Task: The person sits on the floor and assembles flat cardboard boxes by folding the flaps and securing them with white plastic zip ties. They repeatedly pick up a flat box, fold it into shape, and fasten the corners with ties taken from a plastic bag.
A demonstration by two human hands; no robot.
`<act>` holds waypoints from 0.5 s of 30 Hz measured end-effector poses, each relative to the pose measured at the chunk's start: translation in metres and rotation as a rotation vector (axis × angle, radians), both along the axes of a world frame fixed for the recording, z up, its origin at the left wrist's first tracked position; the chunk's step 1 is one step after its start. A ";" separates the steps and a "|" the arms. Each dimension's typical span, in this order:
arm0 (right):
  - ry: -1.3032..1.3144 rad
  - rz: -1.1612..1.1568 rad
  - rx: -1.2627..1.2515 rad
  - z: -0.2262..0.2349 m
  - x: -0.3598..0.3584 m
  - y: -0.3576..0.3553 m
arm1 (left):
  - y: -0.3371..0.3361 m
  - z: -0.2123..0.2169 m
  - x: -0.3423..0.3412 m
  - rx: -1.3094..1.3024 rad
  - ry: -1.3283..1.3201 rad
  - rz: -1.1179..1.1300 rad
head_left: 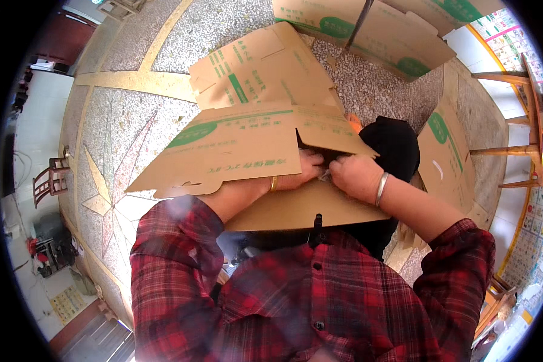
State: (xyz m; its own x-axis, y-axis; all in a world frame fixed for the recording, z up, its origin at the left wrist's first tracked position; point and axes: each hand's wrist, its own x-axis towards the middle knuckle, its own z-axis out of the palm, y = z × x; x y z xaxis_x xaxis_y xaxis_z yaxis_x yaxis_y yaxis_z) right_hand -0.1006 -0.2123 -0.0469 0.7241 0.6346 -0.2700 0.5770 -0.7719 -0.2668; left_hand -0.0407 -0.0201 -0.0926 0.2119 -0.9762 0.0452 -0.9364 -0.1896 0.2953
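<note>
Head view: flat brown cardboard box [241,145], green-printed, flaps splayed.

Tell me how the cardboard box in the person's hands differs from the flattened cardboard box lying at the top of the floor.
The held box is raised at the chest, gripped by the left hand and right hand; the flattened box lies untouched on the floor. The held box's flaps spread at angles; the flattened box lies level. Both are brown cardboard with green print.
</note>
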 end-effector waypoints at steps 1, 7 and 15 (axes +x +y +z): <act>0.007 -0.023 0.019 0.000 0.000 0.000 | 0.002 -0.001 0.000 0.025 0.009 0.003; -0.011 -0.022 0.048 0.003 0.002 -0.007 | 0.003 0.005 0.003 -0.016 0.009 0.078; -0.102 -0.030 0.052 0.001 0.010 -0.016 | -0.001 0.015 0.006 -0.049 0.016 0.165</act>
